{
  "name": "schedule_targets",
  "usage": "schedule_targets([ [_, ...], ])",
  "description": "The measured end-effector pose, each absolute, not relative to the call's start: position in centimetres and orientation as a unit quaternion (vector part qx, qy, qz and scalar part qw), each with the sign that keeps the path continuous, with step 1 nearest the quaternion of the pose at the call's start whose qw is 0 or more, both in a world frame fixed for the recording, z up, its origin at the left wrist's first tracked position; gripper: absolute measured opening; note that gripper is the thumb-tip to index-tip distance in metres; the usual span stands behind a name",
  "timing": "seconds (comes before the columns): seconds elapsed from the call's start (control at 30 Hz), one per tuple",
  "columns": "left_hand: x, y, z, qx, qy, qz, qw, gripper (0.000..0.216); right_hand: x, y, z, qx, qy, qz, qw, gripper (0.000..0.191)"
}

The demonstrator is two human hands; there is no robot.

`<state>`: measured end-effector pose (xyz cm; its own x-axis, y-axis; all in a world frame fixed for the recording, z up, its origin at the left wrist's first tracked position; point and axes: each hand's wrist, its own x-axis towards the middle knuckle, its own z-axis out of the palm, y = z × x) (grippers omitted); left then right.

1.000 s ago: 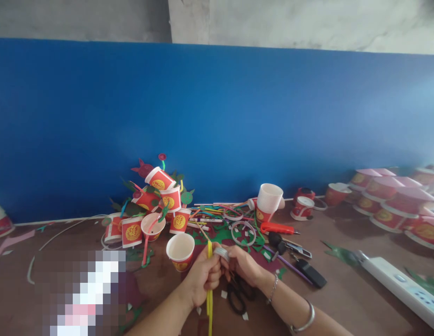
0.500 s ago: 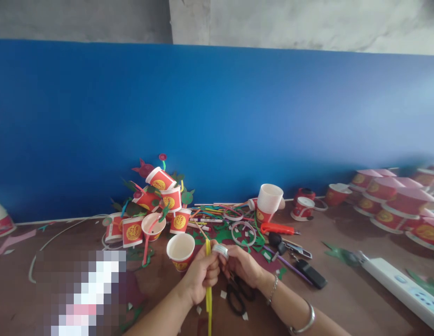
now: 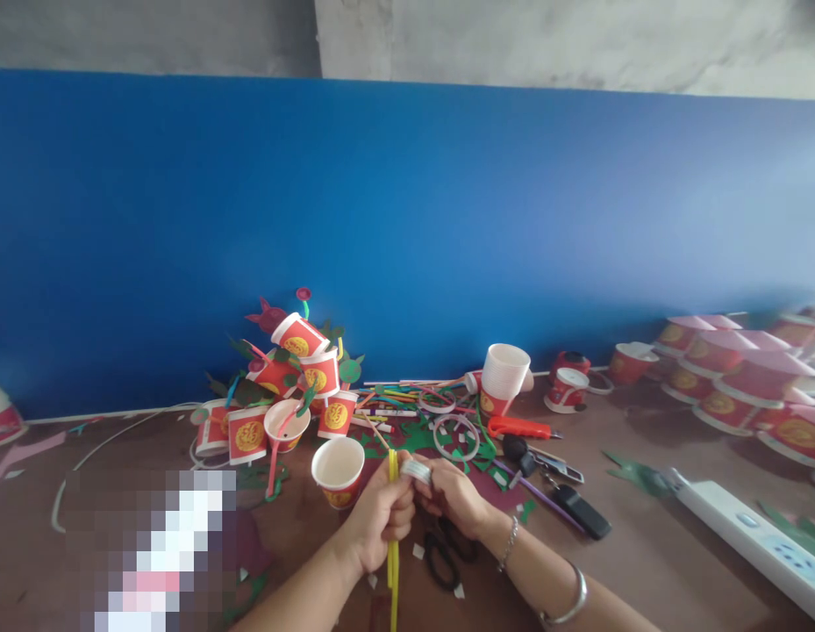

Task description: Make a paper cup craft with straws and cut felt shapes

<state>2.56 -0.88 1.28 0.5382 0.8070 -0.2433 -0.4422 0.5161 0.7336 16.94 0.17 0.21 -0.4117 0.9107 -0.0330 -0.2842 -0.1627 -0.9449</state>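
Evidently the work in hand is fixing tape to the yellow straw (image 3: 393, 579), judging by how the two hands meet at its upper end. Doing it well seems to call for a steady left hand (image 3: 379, 518) that holds the straw without turning it, while the right hand (image 3: 456, 500) presses the tape roll (image 3: 416, 471) flat against the straw so the strip lies without creases. The grip is best kept just below the spot being taped, as it is now, so that the thin stem does not bow.

The left hand's fingers are curled tight round the straw in a fist; the right hand's fingers are bent and pinch the small roll, thumb on top. The two hands touch each other.

The straw stands nearly upright above the brown table (image 3: 644, 544), near its front edge; its tip shows just above the left fist and its long lower part runs down out of the picture. It is bright yellow, thin and straight, and looks like two strands side by side, though I cannot tell whether it is one straw folded or a pair. The roll is a small, pale, silvery ring.

Black scissors (image 3: 439, 562) lie on the table under the hands; a red paper cup (image 3: 339, 470) stands open just beside the left hand.
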Motion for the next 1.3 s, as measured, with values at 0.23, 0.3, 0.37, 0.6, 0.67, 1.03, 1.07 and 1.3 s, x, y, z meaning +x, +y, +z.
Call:
schedule_targets([
  [0.23,2.3,-0.8,1.1,0.301,0.305,0.392,0.814,0.060,17.2,0.1,0.2,-0.306,-0.486,0.701,0.422,0.020],
  [0.3,2.3,-0.8,1.1,0.305,0.308,0.386,0.814,0.060,17.2,0.1,0.3,-0.310,-0.500,0.693,0.417,0.022],
  [0.37,2.3,-0.8,1.0,0.309,0.308,0.381,0.815,0.059,17.3,0.1,0.4,-0.316,-0.506,0.690,0.409,0.022],
  [0.6,2.5,-0.8,0.8,0.313,0.310,0.376,0.815,0.059,17.3,0.0,0.8,-0.315,-0.512,0.691,0.401,0.010],
  [0.67,2.5,-0.9,0.9,0.311,0.307,0.374,0.818,0.058,17.2,0.0,0.7,-0.327,-0.511,0.688,0.398,0.009],
  [1.03,2.1,-0.4,1.0,0.288,0.309,0.410,0.809,0.057,17.3,-0.2,1.3,-0.311,-0.505,0.687,0.419,0.021],
  [1.07,2.1,-0.4,1.0,0.290,0.311,0.419,0.802,0.056,17.3,-0.2,1.4,-0.325,-0.514,0.669,0.428,0.023],
  [1.3,3.0,-1.5,2.0,0.366,0.357,0.483,0.711,0.050,17.8,0.3,1.5,-0.426,-0.665,0.342,0.510,0.028],
])
